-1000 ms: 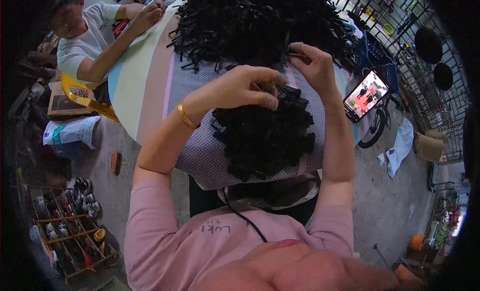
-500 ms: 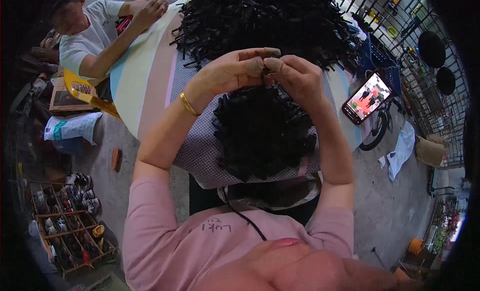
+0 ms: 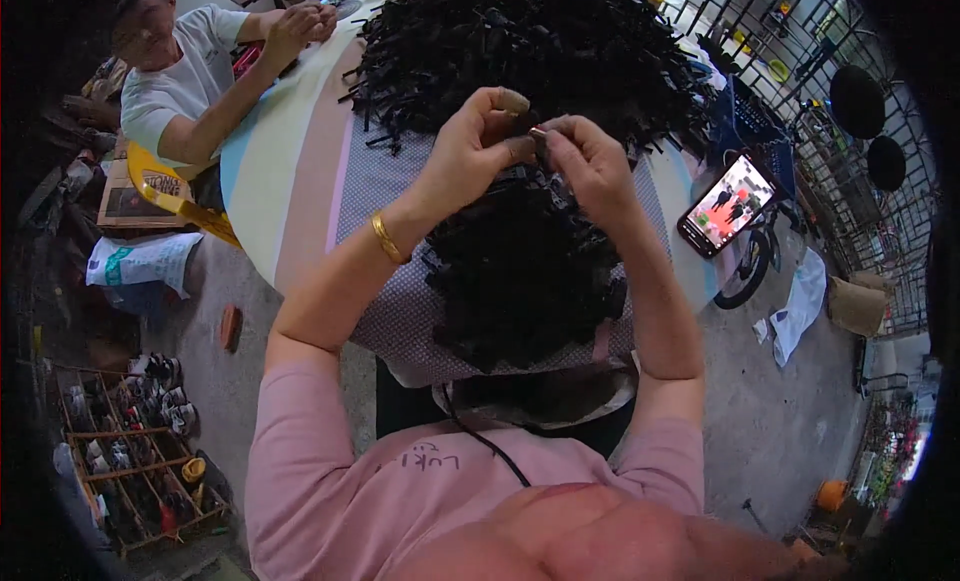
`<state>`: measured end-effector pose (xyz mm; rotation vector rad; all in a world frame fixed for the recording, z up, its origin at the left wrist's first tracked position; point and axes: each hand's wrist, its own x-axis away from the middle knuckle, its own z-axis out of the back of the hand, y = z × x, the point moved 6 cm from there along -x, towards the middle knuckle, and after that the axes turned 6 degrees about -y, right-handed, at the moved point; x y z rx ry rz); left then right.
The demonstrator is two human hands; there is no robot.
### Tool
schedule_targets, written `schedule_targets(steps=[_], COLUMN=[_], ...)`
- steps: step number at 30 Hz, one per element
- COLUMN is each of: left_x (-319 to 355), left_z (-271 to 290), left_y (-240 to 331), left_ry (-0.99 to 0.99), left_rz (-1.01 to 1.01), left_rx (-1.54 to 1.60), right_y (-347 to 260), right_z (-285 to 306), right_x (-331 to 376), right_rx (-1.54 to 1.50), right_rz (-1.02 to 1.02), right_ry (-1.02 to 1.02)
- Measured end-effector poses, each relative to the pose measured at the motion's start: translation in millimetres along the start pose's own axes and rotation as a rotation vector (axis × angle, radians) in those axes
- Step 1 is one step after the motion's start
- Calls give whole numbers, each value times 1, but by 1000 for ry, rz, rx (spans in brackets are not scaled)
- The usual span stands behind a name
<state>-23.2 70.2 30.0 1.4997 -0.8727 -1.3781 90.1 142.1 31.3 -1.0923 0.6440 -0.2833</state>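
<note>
Left hand: the left hand, upper middle of the frame, has its fingers curled in, thumb and forefinger pinched on a small black piece held between both hands; a gold bangle sits on that wrist.
Right hand: the right hand, touching the left at the fingertips, is closed in a pinch on the same piece from the other side.
Piece in hand: raised just above the near heap, too small and dark to tell its shape.
Near heap: a mound of black pieces lies under the wrists at centre frame, on a dotted cloth at the table's edge.
Far heap: a much bigger tangled pile fills the top of the frame, just beyond the hands.
How far along: judging by the two heaps, a fair share looks handled, yet the larger pile suggests most is left.
Around: a lit phone lies at right on the striped round table; another person, upper left, has both hands busy at the table's far side.
</note>
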Motion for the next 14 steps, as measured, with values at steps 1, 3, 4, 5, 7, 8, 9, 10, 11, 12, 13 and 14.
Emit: schedule_targets(steps=[1,3,4,5,7,8,9,10,11,12,13,14], left_x=[1,2,3,3,4,5,6,7,9,12,14,14], left_z=[0,-1,-2,-3,-2,-4,-4,-5,-5,-5,-4,-5], left_y=[-1,1,3,4,9,10,12,13,12,13,15,16], left_ry=[13,18,23,24,77,76,86,96,98,129,159,127], left_rz=[3,-20,-37,-40,-78,-79,-71,-62,-59,-75,-91,-127], left_rx=[-40,-108,-173,-174,-214,-214,-235,-255,-256,-336,-416,-508], right_y=[1,2,-1,-2,0,4,5,4,3,3,6,9], right_z=[-2,-5,-5,-4,-3,-4,-5,-4,-6,-7,-9,-9], right_x=[0,0,0,1,0,0,0,1,1,2,2,2], right_rx=[3,-10,-8,-20,-30,-56,-83,-83,-86,-89,-116,-140], right_rz=[4,17,21,-9,-37,-35,-34,-35,-77,-119,-145,-170], right_ry=[1,23,21,22,21,4,-13,-11,-16,-20,-47,-72])
